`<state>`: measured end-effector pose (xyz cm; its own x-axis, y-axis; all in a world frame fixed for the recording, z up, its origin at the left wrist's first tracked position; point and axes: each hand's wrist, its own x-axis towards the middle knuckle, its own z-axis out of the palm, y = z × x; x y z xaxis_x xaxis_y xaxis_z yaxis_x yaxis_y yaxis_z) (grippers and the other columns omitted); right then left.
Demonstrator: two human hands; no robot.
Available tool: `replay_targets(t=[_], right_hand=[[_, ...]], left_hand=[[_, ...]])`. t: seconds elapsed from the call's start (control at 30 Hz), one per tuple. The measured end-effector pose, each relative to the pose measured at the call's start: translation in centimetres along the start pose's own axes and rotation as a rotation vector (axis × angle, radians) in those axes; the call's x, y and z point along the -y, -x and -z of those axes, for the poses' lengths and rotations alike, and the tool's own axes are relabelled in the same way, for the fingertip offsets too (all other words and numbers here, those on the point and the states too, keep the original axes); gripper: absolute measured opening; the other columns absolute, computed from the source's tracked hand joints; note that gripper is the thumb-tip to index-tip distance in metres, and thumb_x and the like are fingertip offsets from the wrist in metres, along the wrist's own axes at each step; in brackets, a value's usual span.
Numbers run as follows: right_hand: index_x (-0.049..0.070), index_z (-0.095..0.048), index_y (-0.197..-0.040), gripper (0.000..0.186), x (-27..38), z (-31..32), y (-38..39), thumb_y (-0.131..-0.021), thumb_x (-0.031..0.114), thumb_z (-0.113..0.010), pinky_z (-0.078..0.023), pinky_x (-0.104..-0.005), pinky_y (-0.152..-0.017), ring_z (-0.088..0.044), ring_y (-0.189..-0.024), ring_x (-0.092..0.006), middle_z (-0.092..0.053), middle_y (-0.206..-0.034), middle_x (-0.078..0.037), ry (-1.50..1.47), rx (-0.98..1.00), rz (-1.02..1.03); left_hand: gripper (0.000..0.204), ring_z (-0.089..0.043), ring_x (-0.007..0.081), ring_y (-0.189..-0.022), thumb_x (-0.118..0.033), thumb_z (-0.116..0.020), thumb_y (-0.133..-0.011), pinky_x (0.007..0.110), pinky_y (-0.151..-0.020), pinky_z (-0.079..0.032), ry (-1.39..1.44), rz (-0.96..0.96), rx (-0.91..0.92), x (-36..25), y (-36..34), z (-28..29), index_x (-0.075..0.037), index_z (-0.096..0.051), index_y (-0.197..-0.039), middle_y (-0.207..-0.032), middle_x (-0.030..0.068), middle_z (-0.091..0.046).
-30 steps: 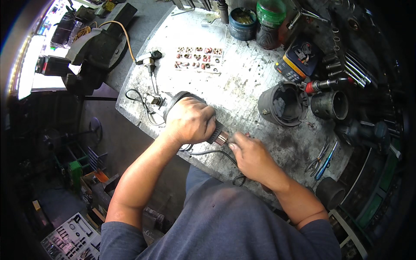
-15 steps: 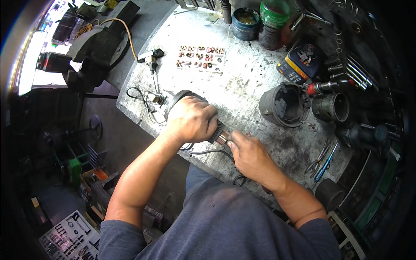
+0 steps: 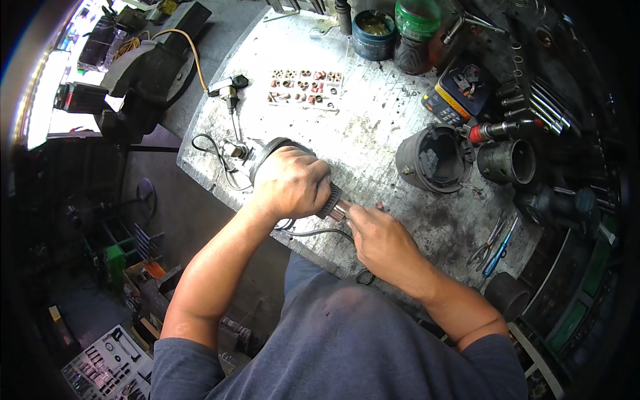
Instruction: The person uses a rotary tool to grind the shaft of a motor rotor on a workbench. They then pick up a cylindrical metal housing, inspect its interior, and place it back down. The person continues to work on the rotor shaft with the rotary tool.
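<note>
At the far left we see a grey case of tools (image 3: 107,363) down on the floor and, above it, a dark vise (image 3: 148,83) with an orange cord (image 3: 195,55) bending past it. The cord runs to a plug (image 3: 229,87) at the left edge of the metal table (image 3: 373,100). Below the plug we find a small round metal part (image 3: 235,151).

Next comes our left hand (image 3: 291,185), palm down, its fingers wrapped firmly around a motor core (image 3: 339,211). The core lies over the near edge of the table, its copper end pointing right. Farther back we see a clear tray of small parts (image 3: 305,89).

Our right hand (image 3: 383,240) meets the copper end. Its fingers bend over the tip and hide it, so we cannot tell whether they pinch anything.

Behind it stand a blue tub (image 3: 373,39) and a green jar (image 3: 419,19). To the right we have a grey metal housing (image 3: 411,162), then a tin (image 3: 443,103), pliers (image 3: 492,240), a blue screwdriver (image 3: 501,247) and a metal ring (image 3: 492,162).
</note>
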<state>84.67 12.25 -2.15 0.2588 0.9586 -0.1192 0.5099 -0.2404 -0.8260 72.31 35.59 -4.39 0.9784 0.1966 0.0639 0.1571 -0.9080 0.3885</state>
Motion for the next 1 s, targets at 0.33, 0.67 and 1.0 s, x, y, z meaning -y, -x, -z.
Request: replay_targets(t=[0.33,0.67,1.0], right_hand=[[-0.001,-0.058,-0.110,0.008,-0.05,0.42,-0.71,-0.109,0.002,-0.065,-0.058,-0.0601,-0.074,-0.073,-0.086,-0.0535,-0.071,-0.089,-0.029,-0.057,0.004,-0.051],[-0.002,-0.058,-0.111,0.010,-0.43,0.57,-0.55,-0.111,0.006,-0.065,-0.057,-0.0598,-0.073,-0.075,-0.086,-0.0522,-0.073,-0.088,-0.030,-0.142,0.037,-0.118],[-0.002,-0.058,-0.113,0.010,-0.55,0.28,-0.29,-0.111,0.006,-0.063,-0.058,-0.0592,-0.075,-0.075,-0.088,-0.0523,-0.073,-0.094,-0.030,-0.153,0.068,-0.191]], left_hand=[[0.015,-0.078,0.0351,-0.083,-0.021,-0.074,-0.086,0.047,-0.088,-0.061,-0.006,-0.022,-0.023,0.16,-0.22,0.02,-0.009,-0.080,-0.091,-0.082,0.0139,-0.077],[0.015,-0.079,0.0347,-0.087,-0.021,-0.073,-0.087,0.046,-0.091,-0.062,-0.014,-0.009,0.004,-0.02,0.01,0.03,-0.008,-0.080,-0.093,-0.084,0.0136,-0.078],[0.016,-0.078,0.0347,-0.086,-0.022,-0.074,-0.086,0.047,-0.089,-0.061,-0.011,-0.012,-0.019,0.02,-0.08,0.03,-0.009,-0.080,-0.092,-0.083,0.0138,-0.077]])
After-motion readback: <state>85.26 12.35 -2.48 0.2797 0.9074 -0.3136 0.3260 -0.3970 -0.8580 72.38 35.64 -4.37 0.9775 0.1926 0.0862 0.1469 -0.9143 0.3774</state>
